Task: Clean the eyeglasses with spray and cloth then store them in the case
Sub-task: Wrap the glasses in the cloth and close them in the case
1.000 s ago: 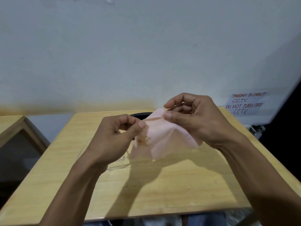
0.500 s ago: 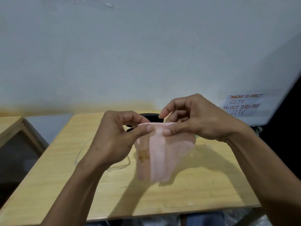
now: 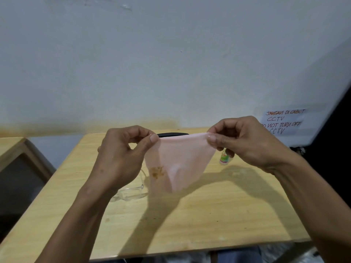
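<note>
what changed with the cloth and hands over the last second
The left hand and right hand moved apart, stretching the bunched pink cloth open along its top edge. Both keep pinching it. The eyeglasses, black case and spray bottle stayed on the table.

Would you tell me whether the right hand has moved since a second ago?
Yes: the right hand has pulled rightward, away from the black case, stretching the cloth.

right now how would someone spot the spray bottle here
Start at the wooden table against the wall. Look just below the right hand, which pinches one corner of the pink cloth. The spray bottle stands there, small and white with a green label, the only upright thing.
</note>
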